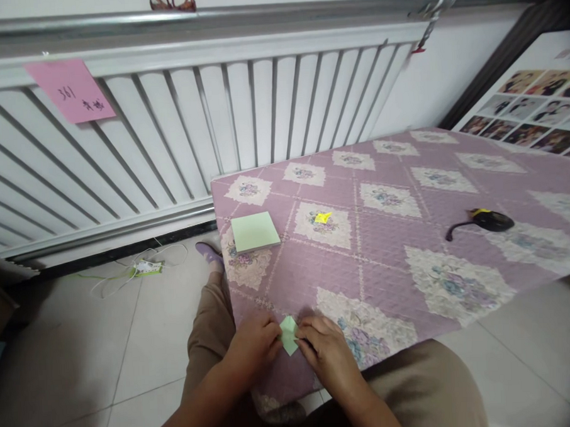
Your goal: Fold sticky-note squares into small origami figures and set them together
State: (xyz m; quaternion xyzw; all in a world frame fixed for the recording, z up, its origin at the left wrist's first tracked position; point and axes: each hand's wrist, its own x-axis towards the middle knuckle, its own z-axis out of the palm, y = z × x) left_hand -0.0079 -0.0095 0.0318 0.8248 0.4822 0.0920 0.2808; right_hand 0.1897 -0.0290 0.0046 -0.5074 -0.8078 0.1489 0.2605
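Note:
Between my two hands is a small folded piece of light green paper (pixel 289 336), close to the near edge of the cloth-covered table. My left hand (pixel 256 340) pinches its left side, and my right hand (pixel 326 345) pinches its right side. The paper shows a pointed top and bottom with creases in the middle. Farther up the table lies a pad of light green sticky notes (pixel 255 231). A small folded yellow paper piece (pixel 323 218) sits to the right of the pad.
A purple cloth with flowered diamonds covers the table (pixel 325 268). At right lies a black object (pixel 493 221) with a thin curved end. Behind stands a white radiator (pixel 261 107) bearing a pink note (pixel 70 90). A power strip (pixel 148 268) with cables is on the floor.

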